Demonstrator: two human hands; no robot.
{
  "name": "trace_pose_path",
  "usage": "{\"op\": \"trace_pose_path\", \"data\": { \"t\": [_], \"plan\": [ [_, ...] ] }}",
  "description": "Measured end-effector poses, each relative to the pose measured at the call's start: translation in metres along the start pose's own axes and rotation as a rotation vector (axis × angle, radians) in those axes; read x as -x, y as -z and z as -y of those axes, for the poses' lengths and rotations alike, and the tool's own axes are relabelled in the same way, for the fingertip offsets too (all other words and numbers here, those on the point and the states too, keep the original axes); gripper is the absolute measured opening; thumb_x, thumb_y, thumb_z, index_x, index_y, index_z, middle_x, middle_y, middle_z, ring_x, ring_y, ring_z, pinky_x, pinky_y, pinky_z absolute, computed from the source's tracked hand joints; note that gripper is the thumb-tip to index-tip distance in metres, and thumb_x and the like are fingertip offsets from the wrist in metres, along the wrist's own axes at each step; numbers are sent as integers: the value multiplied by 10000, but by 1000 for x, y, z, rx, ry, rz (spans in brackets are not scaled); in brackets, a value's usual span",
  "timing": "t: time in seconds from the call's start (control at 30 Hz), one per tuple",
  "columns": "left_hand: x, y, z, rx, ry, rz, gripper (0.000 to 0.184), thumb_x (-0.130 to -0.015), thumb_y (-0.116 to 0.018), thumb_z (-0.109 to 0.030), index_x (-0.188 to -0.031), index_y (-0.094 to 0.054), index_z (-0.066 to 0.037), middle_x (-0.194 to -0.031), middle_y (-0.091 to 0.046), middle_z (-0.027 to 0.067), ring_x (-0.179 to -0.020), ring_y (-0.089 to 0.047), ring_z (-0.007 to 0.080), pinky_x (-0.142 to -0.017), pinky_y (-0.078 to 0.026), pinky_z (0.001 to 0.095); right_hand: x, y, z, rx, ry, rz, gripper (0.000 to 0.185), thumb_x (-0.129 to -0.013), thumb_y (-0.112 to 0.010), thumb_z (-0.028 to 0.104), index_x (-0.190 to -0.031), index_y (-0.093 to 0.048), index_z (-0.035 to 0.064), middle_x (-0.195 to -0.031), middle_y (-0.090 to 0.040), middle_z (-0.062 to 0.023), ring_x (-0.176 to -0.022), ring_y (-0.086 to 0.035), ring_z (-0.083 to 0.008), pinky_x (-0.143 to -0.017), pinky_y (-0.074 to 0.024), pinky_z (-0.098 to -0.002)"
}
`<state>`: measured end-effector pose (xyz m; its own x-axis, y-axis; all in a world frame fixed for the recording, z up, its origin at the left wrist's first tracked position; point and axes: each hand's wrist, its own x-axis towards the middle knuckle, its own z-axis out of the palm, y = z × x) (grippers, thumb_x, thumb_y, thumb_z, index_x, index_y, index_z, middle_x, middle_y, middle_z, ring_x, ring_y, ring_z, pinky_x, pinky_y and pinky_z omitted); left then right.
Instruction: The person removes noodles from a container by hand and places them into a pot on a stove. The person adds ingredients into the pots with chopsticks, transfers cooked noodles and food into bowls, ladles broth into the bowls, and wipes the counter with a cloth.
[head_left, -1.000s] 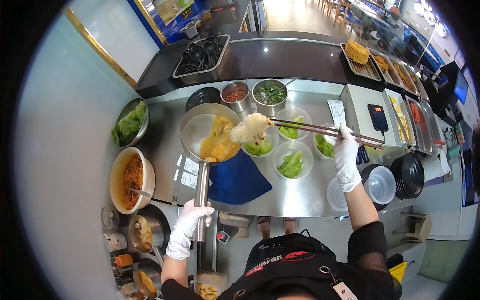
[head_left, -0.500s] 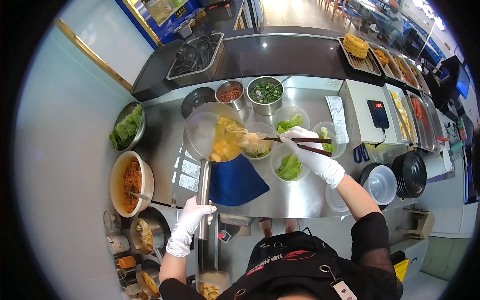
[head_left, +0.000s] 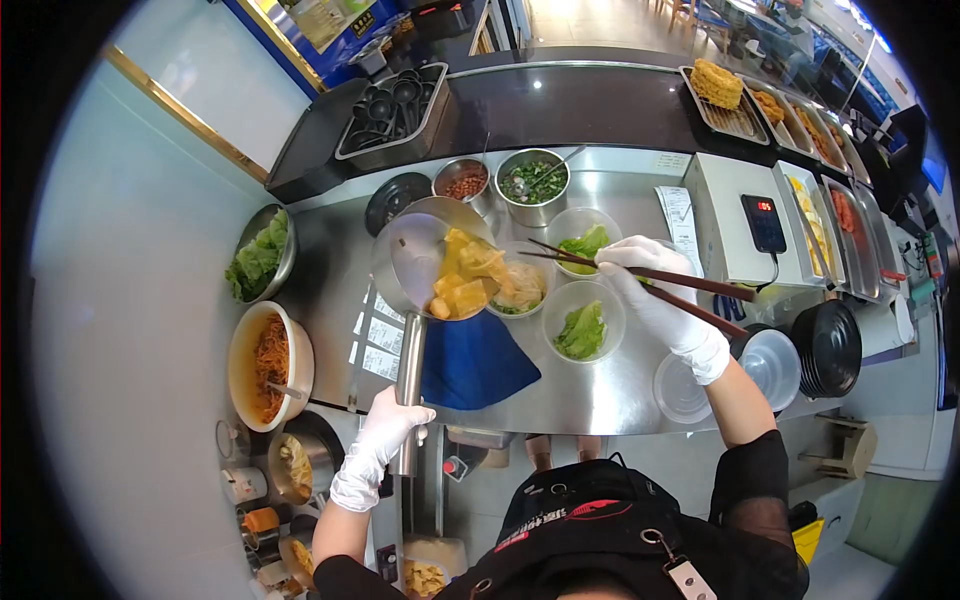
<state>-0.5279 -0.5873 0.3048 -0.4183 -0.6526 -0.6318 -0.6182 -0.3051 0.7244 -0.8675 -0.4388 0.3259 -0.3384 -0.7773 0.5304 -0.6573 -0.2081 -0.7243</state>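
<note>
My gloved left hand [head_left: 385, 432] is closed around the handle of a saucepan [head_left: 408, 268], which is tilted to the right. Chunks of yellow food [head_left: 466, 275] in broth gather at its lower rim. Just under that rim stands a clear bowl holding noodles [head_left: 520, 288] over some greens. My gloved right hand [head_left: 650, 295] grips a pair of dark chopsticks [head_left: 690, 282], their tips above the noodle bowl and holding nothing. Beside them are two clear bowls with lettuce [head_left: 582, 330], one near and one farther back. Another bowl is partly hidden behind my right hand.
A blue cloth [head_left: 475, 362] lies below the pan. Steel pots of chopped green onion [head_left: 540, 185] and reddish bits [head_left: 464, 183] stand at the back. Shredded carrot [head_left: 272, 365] and lettuce [head_left: 262, 258] bowls line the left. Black plates [head_left: 828, 345] are stacked right, near a small timer [head_left: 763, 226].
The noodles that hung between pan and bowl now lie in the bowl. My right hand has moved right with the chopsticks, whose tips are now free. The pan stays tilted.
</note>
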Motion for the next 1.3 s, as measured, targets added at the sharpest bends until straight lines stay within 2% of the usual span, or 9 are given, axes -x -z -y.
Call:
{"op": "trace_pose_path", "data": {
  "t": [0.07,0.17,0.27,0.57,0.77,0.9,0.97,1.1,1.3],
  "plan": [
    [1,-1,-3,-53,6,-20,225,-738,-670,14,-883,-497,13,-681,-573,70,-514,-559,147,-481,-466,284,-2,2,6,-114,2,-57,95,-832,-642,47,-923,-653,25,-904,-651,-106,-809,-625,-205,-744,-501,-301],
    [3,-3,-7,-34,15,-16,224,-738,-671,12,-884,-502,12,-680,-573,67,-518,-563,147,-486,-471,285,-14,-25,8,-319,93,-81,94,-839,-644,50,-925,-656,16,-933,-652,-101,-845,-623,-187,-758,-499,-289],
    [4,-4,-11,-64,28,-20,227,-734,-676,11,-884,-506,9,-682,-575,67,-522,-566,145,-488,-473,284,-24,-69,-5,-486,59,-127,85,-848,-643,50,-918,-651,3,-950,-650,-105,-865,-621,-187,-777,-494,-282],
    [3,-11,-12,-132,14,-60,242,-735,-669,-21,-886,-480,-9,-658,-557,53,-524,-546,133,-495,-460,274,4,-73,-44,-515,36,-95,84,-852,-597,-11,-920,-647,-8,-962,-661,-129,-890,-632,-212,-824,-494,-311],
    [4,-17,-20,-190,19,-80,257,-736,-655,-6,-914,-469,4,-663,-558,59,-525,-546,134,-497,-466,275,16,-59,-33,-491,-15,167,72,-818,-657,19,-884,-654,47,-926,-673,-67,-870,-624,-208,-796,-495,-303],
    [2,-18,-18,-189,-9,-93,269,-737,-651,-3,-943,-481,24,-667,-562,66,-526,-553,140,-495,-467,277,15,-50,-44,-387,84,167,74,-819,-653,15,-891,-648,33,-928,-669,-70,-876,-626,-204,-794,-497,-303],
    [-1,-16,-15,-223,14,-115,330,-735,-672,-13,-1005,-502,69,-730,-598,106,-542,-591,165,-518,-498,291,10,-42,-44,-416,95,65,80,-823,-646,8,-902,-645,20,-932,-662,-78,-880,-626,-197,-799,-497,-300],
    [0,-20,-18,-265,4,-124,338,-737,-671,-14,-1011,-495,77,-728,-598,115,-545,-597,167,-520,-501,292,-4,-41,-45,-354,24,-77,92,-823,-661,25,-912,-656,0,-954,-662,-98,-883,-624,-192,-805,-494,-291],
    [1,-25,-22,-343,-22,-165,344,-729,-672,-33,-998,-493,86,-721,-595,122,-544,-601,171,-518,-504,298,-1,-60,-68,-479,-102,-40,106,-849,-640,44,-944,-670,8,-984,-665,-96,-911,-619,-189,-835,-483,-297]
  ]
}}
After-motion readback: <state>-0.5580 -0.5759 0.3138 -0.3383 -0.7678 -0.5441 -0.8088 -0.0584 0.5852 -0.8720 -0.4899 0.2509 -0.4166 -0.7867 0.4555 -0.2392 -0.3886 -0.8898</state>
